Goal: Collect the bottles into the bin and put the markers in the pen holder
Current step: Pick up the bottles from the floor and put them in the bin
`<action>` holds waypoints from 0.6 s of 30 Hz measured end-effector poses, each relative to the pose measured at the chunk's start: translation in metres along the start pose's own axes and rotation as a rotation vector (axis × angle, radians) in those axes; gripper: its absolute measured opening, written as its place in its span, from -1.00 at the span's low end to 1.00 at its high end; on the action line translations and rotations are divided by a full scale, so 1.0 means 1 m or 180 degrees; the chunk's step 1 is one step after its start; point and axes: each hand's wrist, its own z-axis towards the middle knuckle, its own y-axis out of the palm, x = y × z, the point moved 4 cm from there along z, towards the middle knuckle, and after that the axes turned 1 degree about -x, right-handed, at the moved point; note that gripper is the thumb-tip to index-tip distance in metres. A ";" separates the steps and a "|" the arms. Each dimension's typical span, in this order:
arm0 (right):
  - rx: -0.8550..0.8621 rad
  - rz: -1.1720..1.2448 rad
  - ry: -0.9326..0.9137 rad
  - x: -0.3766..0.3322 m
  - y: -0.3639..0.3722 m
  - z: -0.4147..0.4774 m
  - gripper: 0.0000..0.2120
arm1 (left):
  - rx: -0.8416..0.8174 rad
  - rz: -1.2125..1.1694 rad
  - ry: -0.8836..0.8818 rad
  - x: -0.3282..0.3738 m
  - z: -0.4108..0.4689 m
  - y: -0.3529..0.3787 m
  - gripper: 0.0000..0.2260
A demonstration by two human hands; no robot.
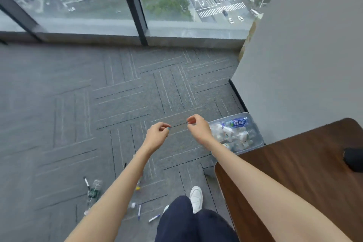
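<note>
arms: both outstretched | left hand [157, 133]: curled, possibly pinching | right hand [197, 127]: curled

Grey carpet-tile floor [117, 104]: matt, rough weave w/ fine ribbed lines. Dark wood-grain bench [294, 163]: smooth, slight sheen. Clear plastic bin [259, 137], glossy; bottles [237, 124] inside thin clear plastic, shiny labels. Grey wall [304, 55] matt, smooth. Trousers [186, 226] dark matt cloth.
</note>
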 end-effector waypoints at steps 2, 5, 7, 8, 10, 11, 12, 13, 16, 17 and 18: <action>-0.0227 -0.0104 -0.0101 -0.014 0.038 -0.009 -0.80 | 0.0195 -0.0163 -0.0170 -0.036 -0.022 -0.021 -0.79; -0.0544 -0.0314 -0.0205 -0.026 0.093 -0.029 -0.79 | 0.0436 -0.0443 -0.0423 -0.089 -0.057 -0.049 -0.79; -0.0752 -0.0448 -0.0268 -0.031 0.129 -0.045 -0.78 | 0.0605 -0.0608 -0.0570 -0.125 -0.078 -0.063 -0.81; -0.0846 -0.0522 -0.0296 -0.033 0.147 -0.054 -0.78 | 0.0677 -0.0685 -0.0641 -0.143 -0.090 -0.070 -0.81; -0.1024 -0.0642 -0.0345 -0.033 0.182 -0.073 -0.77 | 0.0801 -0.0845 -0.0756 -0.175 -0.113 -0.082 -0.81; -0.1102 -0.0691 -0.0348 -0.033 0.198 -0.083 -0.77 | 0.0858 -0.0919 -0.0797 -0.191 -0.125 -0.087 -0.82; -0.1165 -0.0746 -0.0356 -0.032 0.214 -0.094 -0.76 | 0.0908 -0.0989 -0.0830 -0.208 -0.137 -0.091 -0.83; -0.1212 -0.0791 -0.0363 -0.030 0.229 -0.103 -0.76 | 0.0946 -0.1052 -0.0870 -0.223 -0.148 -0.095 -0.84; -0.1289 -0.0824 -0.0366 -0.027 0.272 -0.134 -0.77 | 0.1052 -0.1185 -0.0982 -0.269 -0.186 -0.109 -0.82; -0.1315 -0.0845 -0.0376 -0.027 0.286 -0.145 -0.78 | 0.1075 -0.1211 -0.0994 -0.284 -0.198 -0.113 -0.82; -0.1356 -0.0875 -0.0397 -0.026 0.300 -0.156 -0.80 | 0.1098 -0.1241 -0.1002 -0.299 -0.209 -0.117 -0.83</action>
